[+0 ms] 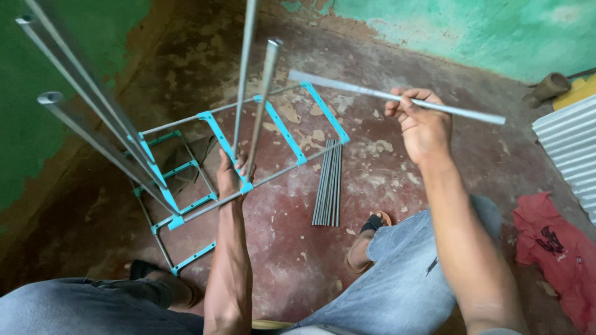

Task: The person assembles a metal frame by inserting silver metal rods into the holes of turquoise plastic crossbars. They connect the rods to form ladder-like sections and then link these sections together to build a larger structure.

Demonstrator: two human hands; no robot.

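While the left hand (pixel 231 175) grips the turquoise connector bar (pixel 225 149) of a half-built rack frame (pixel 186 205) standing on the floor | right hand (pixel 421 124) closed around a loose metal tube (pixel 456 110), held level above it | spare tube bundle (pixel 328 183) lies on red concrete floor (pixel 385 180) beside frame | red cloth (pixel 559 248) far right.

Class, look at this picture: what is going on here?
A seated person is handling a rack frame of grey metal rods and turquoise plastic connectors on a worn red floor. The left hand grips a connector where upright rods stand. The right hand holds a loose metal rod level in the air. A bundle of spare rods lies on the floor.
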